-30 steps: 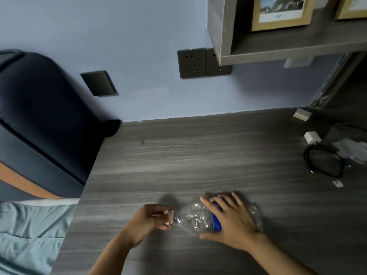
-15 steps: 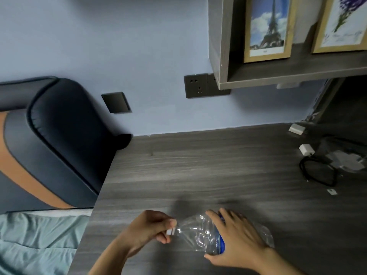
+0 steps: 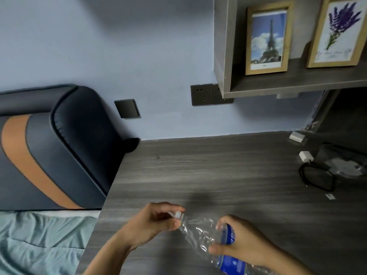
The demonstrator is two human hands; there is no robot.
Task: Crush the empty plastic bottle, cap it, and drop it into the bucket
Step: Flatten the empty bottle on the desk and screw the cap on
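Note:
A crushed clear plastic bottle [image 3: 200, 234] with a blue label lies slanted over the grey wooden desk [image 3: 218, 175], its neck pointing left. My right hand [image 3: 241, 242] grips the bottle around its labelled middle. My left hand [image 3: 156, 223] pinches a white cap [image 3: 178, 214] at the bottle's mouth, fingers closed around it. The bottle's far end runs out of view at the bottom edge. No bucket is in view.
A black cable loop [image 3: 317, 178], white chargers [image 3: 305, 156] and a plastic bag [image 3: 345, 167] lie at the desk's right. A padded dark headboard [image 3: 59, 147] and a bed [image 3: 39, 243] border the desk's left edge. A shelf with framed pictures [image 3: 267, 39] hangs above.
The view has tilted upward, showing more of the shelf and headboard. The bottle has swung to a slant, my right hand moving toward me with it. My left hand stays on the cap.

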